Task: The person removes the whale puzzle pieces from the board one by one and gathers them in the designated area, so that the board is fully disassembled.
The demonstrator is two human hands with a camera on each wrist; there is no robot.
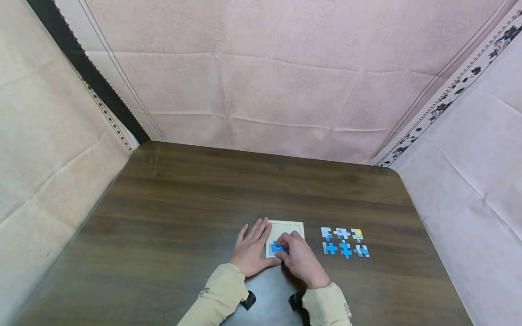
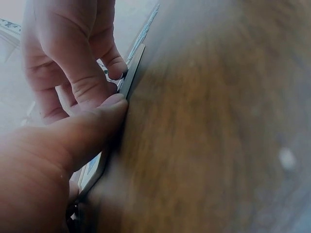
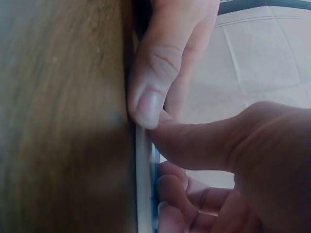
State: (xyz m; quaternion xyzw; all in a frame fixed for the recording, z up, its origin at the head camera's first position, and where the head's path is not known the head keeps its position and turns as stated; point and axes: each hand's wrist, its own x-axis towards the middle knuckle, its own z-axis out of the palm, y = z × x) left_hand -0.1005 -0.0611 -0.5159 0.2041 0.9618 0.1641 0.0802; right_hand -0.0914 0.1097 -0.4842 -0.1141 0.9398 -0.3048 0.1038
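Note:
A white square puzzle tray (image 1: 286, 226) lies on the table, with blue jigsaw pieces (image 1: 274, 246) in its lower left corner. My left hand (image 1: 250, 254) rests along the tray's left side, fingers extended and thumb at the near edge; the left wrist view shows that thumb (image 2: 104, 116) against the rim. Over the tray, my right hand (image 1: 301, 260) has curled fingers and its thumb at a blue puzzle piece. Seen from the right wrist, its fingertips (image 3: 170, 189) sit low on the blue surface beside the tray's edge. The hand covers part of the pieces.
Right of the tray, several loose jigsaw pieces (image 1: 345, 249) lie in two rows on the brown wooden table (image 1: 183, 194). Pale patterned cloth (image 1: 265, 90) hangs behind the table and at both sides. Dark straps (image 1: 248, 300) show at the wrists.

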